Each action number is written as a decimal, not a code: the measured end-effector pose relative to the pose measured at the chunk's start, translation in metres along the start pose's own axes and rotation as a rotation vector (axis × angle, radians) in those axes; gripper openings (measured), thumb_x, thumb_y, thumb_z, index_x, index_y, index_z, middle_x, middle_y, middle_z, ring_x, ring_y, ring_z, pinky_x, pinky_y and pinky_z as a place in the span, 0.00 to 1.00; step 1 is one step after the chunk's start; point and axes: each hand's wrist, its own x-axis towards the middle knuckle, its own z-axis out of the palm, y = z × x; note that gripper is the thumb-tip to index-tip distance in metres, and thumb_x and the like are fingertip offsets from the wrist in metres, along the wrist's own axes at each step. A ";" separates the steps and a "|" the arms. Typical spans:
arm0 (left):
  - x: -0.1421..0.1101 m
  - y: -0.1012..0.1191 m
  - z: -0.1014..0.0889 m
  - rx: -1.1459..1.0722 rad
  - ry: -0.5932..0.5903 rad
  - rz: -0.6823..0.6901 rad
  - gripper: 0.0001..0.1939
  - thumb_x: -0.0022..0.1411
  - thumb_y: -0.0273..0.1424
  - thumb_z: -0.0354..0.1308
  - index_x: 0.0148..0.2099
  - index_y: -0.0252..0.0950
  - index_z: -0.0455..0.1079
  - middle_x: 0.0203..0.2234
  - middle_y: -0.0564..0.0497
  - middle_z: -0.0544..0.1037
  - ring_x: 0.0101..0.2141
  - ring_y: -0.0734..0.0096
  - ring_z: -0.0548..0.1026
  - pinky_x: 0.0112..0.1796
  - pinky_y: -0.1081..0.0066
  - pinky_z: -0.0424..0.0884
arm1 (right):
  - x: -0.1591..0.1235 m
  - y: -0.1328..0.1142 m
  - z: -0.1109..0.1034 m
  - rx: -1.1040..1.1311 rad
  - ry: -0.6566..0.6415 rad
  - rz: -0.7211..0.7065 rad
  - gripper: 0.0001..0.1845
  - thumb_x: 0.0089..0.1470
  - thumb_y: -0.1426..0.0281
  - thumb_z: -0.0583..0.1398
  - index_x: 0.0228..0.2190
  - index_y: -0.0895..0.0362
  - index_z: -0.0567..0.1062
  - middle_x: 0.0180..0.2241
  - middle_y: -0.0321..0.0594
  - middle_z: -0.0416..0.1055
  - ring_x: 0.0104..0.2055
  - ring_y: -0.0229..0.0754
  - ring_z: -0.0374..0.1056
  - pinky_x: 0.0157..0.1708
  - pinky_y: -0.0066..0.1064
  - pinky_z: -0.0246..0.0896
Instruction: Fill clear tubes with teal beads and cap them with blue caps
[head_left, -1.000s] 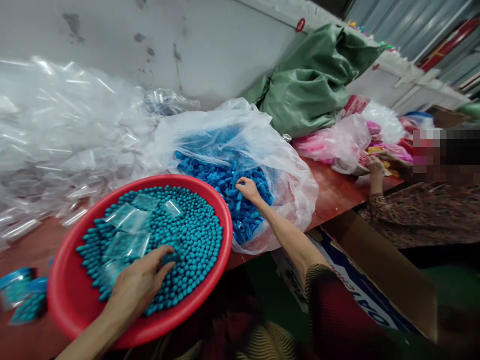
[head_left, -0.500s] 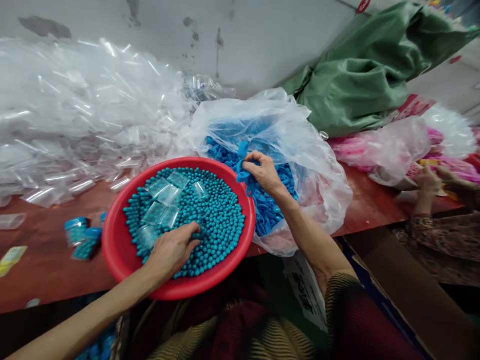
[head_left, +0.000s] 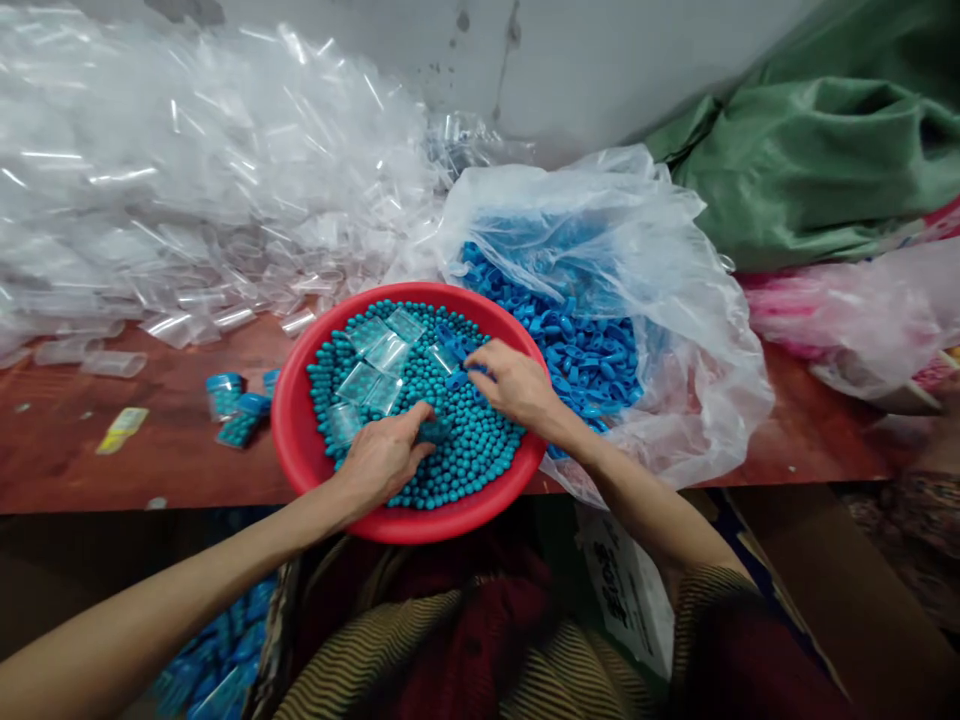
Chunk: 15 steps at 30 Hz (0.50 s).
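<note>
Blue pieces [head_left: 457, 379] — pinched in right hand [head_left: 511, 383]; left hand [head_left: 386, 455] curled, hold unclear — yellow label [head_left: 122, 430] unreadable.

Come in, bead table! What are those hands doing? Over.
Left hand over teal beads, grip unclear. Right hand over red basin, touching blue pieces. Clear containers lying on the beads.

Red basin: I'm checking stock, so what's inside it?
Teal beads, with clear plastic containers on top and blue pieces at the right hand. The beads hide the bottom of the basin.
</note>
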 end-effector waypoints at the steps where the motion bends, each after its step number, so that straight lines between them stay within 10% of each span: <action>1: 0.000 0.001 -0.001 0.000 -0.009 -0.029 0.15 0.60 0.34 0.50 0.49 0.38 0.62 0.32 0.49 0.77 0.34 0.61 0.75 0.34 0.67 0.66 | -0.008 -0.004 0.002 -0.009 -0.108 -0.015 0.12 0.57 0.69 0.54 0.41 0.54 0.73 0.42 0.41 0.71 0.45 0.44 0.67 0.45 0.35 0.59; 5: 0.000 0.005 -0.005 0.041 -0.053 -0.112 0.15 0.59 0.33 0.51 0.48 0.36 0.62 0.30 0.47 0.76 0.33 0.57 0.75 0.33 0.66 0.66 | -0.031 -0.015 0.020 0.006 -0.347 -0.167 0.13 0.56 0.69 0.57 0.44 0.54 0.70 0.41 0.40 0.72 0.43 0.43 0.68 0.41 0.32 0.59; 15: 0.003 0.003 -0.005 -0.023 0.005 -0.142 0.12 0.57 0.35 0.53 0.43 0.37 0.67 0.32 0.47 0.77 0.35 0.58 0.74 0.34 0.67 0.64 | -0.031 -0.022 0.030 0.155 -0.334 -0.237 0.15 0.56 0.71 0.56 0.47 0.56 0.68 0.39 0.40 0.71 0.41 0.42 0.67 0.41 0.32 0.58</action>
